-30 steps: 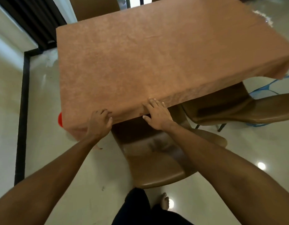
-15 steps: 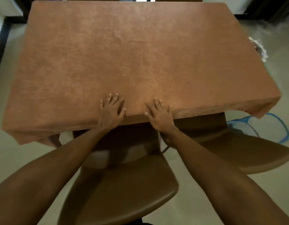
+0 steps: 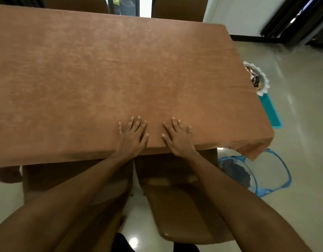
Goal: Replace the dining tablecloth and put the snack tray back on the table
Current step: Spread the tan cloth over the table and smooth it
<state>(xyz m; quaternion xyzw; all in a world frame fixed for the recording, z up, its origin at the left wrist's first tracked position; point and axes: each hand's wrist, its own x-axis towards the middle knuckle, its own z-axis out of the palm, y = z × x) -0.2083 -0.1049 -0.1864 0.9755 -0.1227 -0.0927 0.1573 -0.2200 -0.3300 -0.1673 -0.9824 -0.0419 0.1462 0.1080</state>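
Observation:
A brown tablecloth (image 3: pixel 109 73) covers the whole dining table and hangs over its near edge and right corner. My left hand (image 3: pixel 132 136) lies flat on the cloth near the front edge, fingers spread. My right hand (image 3: pixel 177 138) lies flat beside it, a little to the right, fingers straight. The snack tray (image 3: pixel 257 79), with a white lace rim and wrapped snacks, sits beyond the table's right edge, partly hidden by the cloth.
Two brown chairs (image 3: pixel 184 206) stand tucked under the near side, below my arms. A blue mesh basket (image 3: pixel 255 175) holding dark cloth sits on the floor at the right corner. A teal object (image 3: pixel 270 110) lies under the snack tray. More chairs stand at the far side.
Both hands moved from gripping the cloth's hanging front edge up onto the tabletop and now lie flat. My view shifted left to right, bringing the snack tray and basket into sight.

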